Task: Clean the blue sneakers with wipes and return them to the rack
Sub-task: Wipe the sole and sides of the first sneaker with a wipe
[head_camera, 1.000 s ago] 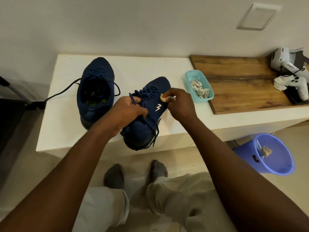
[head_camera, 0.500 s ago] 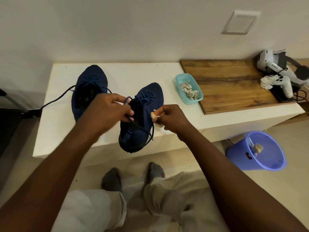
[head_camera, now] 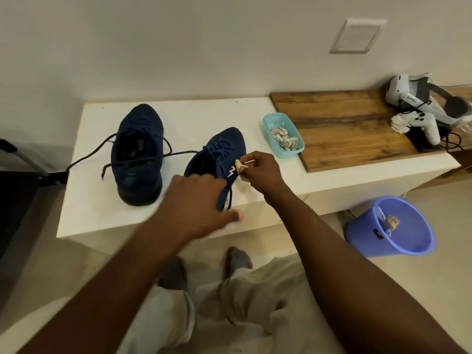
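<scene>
Two blue sneakers stand on the white bench [head_camera: 89, 200]. The left sneaker [head_camera: 139, 149] sits alone with loose laces trailing. The right sneaker [head_camera: 219, 152] rests near the front edge, its heel hidden by my left hand [head_camera: 201, 200], which hovers over it blurred with fingers spread. My right hand [head_camera: 260, 172] pinches a crumpled, soiled wipe [head_camera: 238, 166] against the sneaker's outer side by the white logo.
A teal tub [head_camera: 265, 123] of rolled wipes sits by a wooden board [head_camera: 344, 123]. A white headset and controller [head_camera: 419, 113] lie at the far right. A blue bin [head_camera: 393, 226] with used wipes stands on the floor. My knees and socked feet are below.
The right sneaker went from held tilted off the bench edge to resting on the bench. My left hand let go of its laces and opened. The view shifted.
</scene>
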A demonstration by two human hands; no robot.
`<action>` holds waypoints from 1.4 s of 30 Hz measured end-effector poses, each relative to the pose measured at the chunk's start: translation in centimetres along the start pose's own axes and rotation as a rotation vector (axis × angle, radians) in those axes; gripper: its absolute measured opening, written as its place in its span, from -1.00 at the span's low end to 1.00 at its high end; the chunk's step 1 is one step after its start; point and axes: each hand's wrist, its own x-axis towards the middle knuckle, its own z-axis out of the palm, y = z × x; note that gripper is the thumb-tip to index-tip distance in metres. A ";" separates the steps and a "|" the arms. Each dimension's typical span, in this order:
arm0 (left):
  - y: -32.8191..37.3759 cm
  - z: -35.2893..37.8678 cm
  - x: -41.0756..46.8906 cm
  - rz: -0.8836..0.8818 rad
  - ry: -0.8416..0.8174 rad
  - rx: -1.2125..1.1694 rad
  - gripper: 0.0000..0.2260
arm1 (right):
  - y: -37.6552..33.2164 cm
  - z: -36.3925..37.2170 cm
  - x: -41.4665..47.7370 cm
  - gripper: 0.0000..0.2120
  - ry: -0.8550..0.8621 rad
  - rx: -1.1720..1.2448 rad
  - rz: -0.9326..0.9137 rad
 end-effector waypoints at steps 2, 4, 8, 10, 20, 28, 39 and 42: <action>0.9 2.0 0.8 -0.052 0.018 0.148 -0.42 | 0.1 0.0 0.1 -0.87 0.026 0.019 0.008; 0.5 2.9 2.0 -0.123 0.103 0.098 -0.42 | -0.1 0.1 0.0 -0.90 0.037 0.031 -0.012; -0.5 3.8 3.8 -0.205 0.170 -0.053 -0.36 | -0.2 0.5 -0.4 -0.91 0.001 0.010 -0.060; -1.3 3.9 4.7 -0.199 0.232 -0.204 -0.42 | -0.6 0.5 -0.4 -0.91 0.014 0.036 -0.063; -5.4 1.6 5.0 -0.205 0.237 -1.312 -0.36 | -3.2 -1.7 0.2 -0.84 0.148 -0.092 -0.281; -6.2 4.0 6.4 -0.232 0.153 -1.367 -0.41 | -4.8 -0.9 -3.1 -0.84 0.126 -0.239 -0.466; -6.4 5.0 7.8 -0.334 0.232 -1.397 -0.60 | -3.8 0.1 2.5 -0.84 0.195 -0.293 -0.441; -6.2 5.4 7.8 -0.340 0.325 -1.321 -0.71 | -4.0 1.7 0.9 -0.78 0.063 -0.517 -0.520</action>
